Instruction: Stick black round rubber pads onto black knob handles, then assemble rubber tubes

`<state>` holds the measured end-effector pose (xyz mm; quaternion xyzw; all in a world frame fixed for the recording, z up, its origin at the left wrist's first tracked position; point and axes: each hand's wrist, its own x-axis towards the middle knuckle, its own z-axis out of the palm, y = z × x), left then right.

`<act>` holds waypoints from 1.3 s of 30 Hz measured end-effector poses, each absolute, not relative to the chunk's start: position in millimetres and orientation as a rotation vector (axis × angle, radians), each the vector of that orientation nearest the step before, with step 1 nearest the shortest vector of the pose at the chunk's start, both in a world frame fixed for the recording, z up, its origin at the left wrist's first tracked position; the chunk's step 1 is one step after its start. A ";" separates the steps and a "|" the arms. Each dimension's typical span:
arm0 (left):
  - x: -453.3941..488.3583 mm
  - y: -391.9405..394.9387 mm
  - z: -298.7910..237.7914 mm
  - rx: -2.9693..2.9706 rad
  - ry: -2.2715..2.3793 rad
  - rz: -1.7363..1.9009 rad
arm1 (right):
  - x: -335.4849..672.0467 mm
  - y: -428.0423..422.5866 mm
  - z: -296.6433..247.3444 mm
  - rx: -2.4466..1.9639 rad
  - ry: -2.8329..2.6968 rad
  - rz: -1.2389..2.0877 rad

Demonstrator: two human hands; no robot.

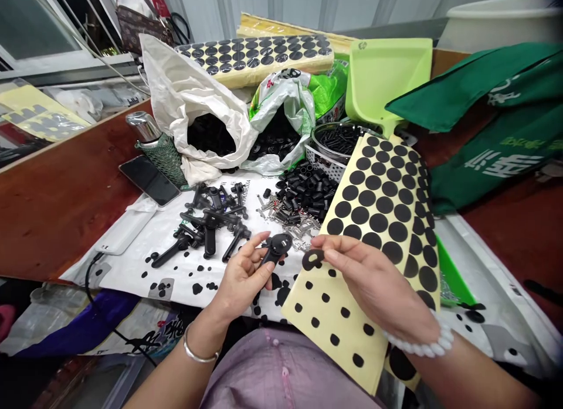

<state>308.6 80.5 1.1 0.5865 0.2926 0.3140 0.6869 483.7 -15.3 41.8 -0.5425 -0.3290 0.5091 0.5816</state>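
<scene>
Lowest in the frame, just above the lilac shirt (pixel 281 368), the left hand (pixel 244 275) curls its fingers around a black plastic part (pixel 275 248), while the right hand (pixel 378 286) pinches a ring-shaped black pad (pixel 313 259) between thumb and forefinger, just right of that part at the centre. Under the right hand a yellow backing sheet (pixel 338 324) dotted with black discs slopes up to the right. Above the left hand lie a pile of black handles (pixel 213 221), a heap of small black sleeves (pixel 308 189) and, left of centre, 1 phone (pixel 149 179).
</scene>
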 end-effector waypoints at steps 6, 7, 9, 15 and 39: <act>309.8 68.2 1.0 1.294 0.593 0.625 | 479.8 -2.2 55.2 -1.241 -0.724 1.350; 310.4 67.1 0.2 1.286 0.587 0.630 | 478.3 -1.2 54.6 -1.235 -0.726 1.350; 311.4 65.6 -1.4 1.272 0.588 0.645 | 475.5 0.0 52.0 -1.227 -0.718 1.351; 312.7 62.9 -5.9 1.273 0.594 0.685 | 472.3 0.7 44.9 -1.237 -0.678 1.352; 312.6 57.6 -9.8 1.384 0.597 0.681 | 475.2 2.4 34.6 -1.384 -0.783 1.225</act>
